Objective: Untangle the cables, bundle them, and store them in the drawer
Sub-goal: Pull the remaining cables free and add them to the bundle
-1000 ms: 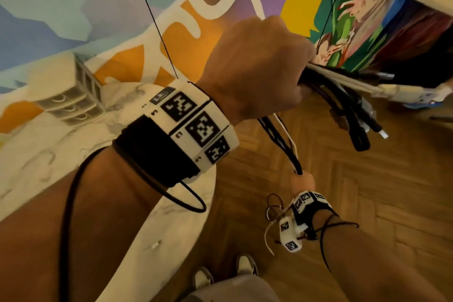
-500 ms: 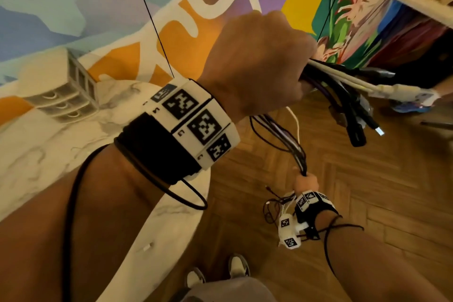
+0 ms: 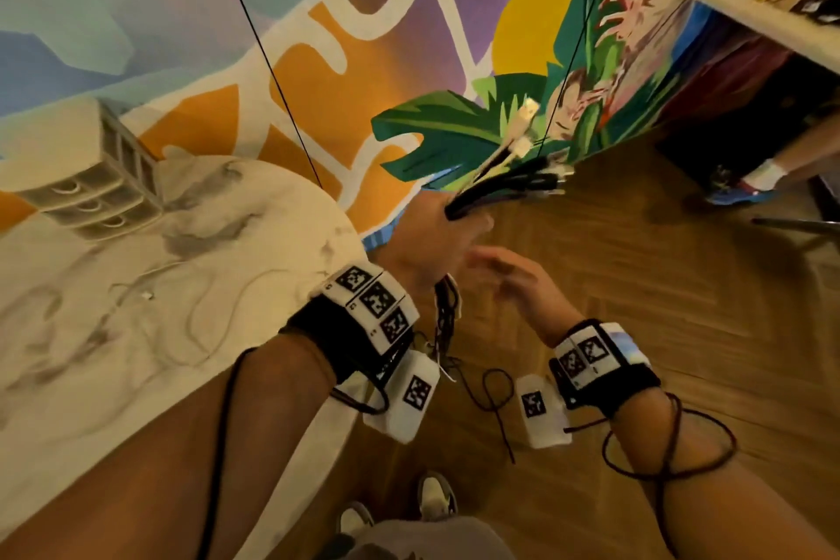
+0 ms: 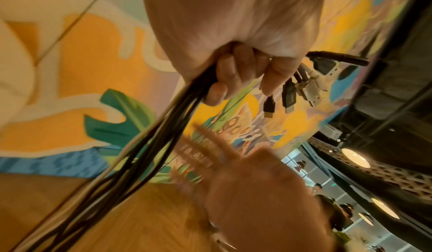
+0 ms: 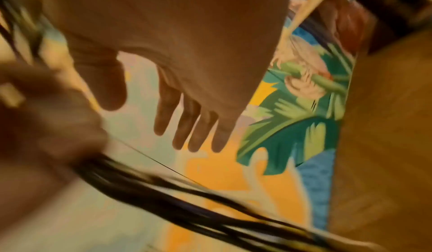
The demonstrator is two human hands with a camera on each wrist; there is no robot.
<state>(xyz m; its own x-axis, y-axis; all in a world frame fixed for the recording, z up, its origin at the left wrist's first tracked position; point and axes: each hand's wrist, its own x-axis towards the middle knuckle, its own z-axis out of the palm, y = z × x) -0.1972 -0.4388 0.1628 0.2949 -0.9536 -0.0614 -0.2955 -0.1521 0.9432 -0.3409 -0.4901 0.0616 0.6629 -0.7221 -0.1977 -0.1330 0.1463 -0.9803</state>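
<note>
Cables run as one dark bundle through the left hand, which is clenched around them above the wooden floor, beside the marble table. Their plug ends point past the fist toward the painted wall; about five plugs show, while the tails hang downward. The right hand hovers just beside, fingers straight, gripping nothing. A three-drawer unit sits on the table.

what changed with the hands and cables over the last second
The right hand let go of the lower run of the cables and came up, open, beside the left hand. The left hand dropped lower in the head view, and the plug ends now point up toward the mural. The left hand still grips the bundle; the small drawer unit remains on the marble table.
</note>
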